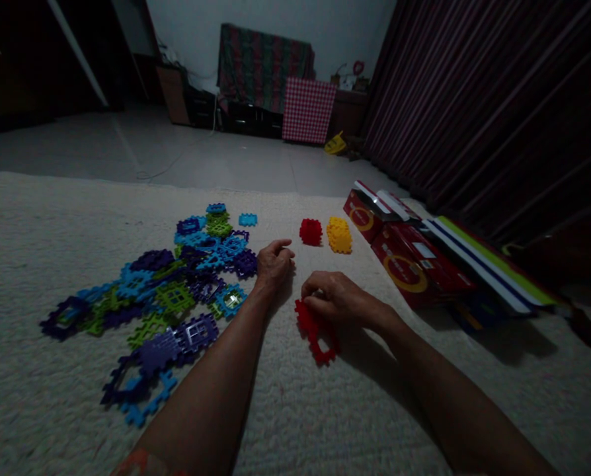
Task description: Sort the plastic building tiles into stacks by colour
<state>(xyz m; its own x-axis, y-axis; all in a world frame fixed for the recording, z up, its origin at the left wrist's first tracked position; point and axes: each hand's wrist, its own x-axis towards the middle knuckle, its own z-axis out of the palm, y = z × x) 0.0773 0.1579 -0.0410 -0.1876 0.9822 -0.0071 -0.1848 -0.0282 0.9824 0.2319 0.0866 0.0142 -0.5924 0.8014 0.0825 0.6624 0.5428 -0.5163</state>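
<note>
My right hand [332,296] has its thumb and fingers closed on the upper end of red interlocking tiles [311,324]. A red tile with an open frame [328,345] lies at the lower end of these, toward me. Loosely bent, my left hand [274,264] rests on the mat with its index finger apart from the others, and nothing shows in it. Beside it on the left spreads a heap of purple, blue and green notched tiles [174,297]. Beyond my hands are a red stack of tiles [311,232] and a yellow stack of tiles [340,235].
A pale quilted mat [285,410] lies under everything. One blue tile [248,219] is apart from the heap. Red boxes [404,264] with open flaps stand at the right, near a dark curtain [469,99]. A cloth-covered cabinet [266,69] is against the far wall.
</note>
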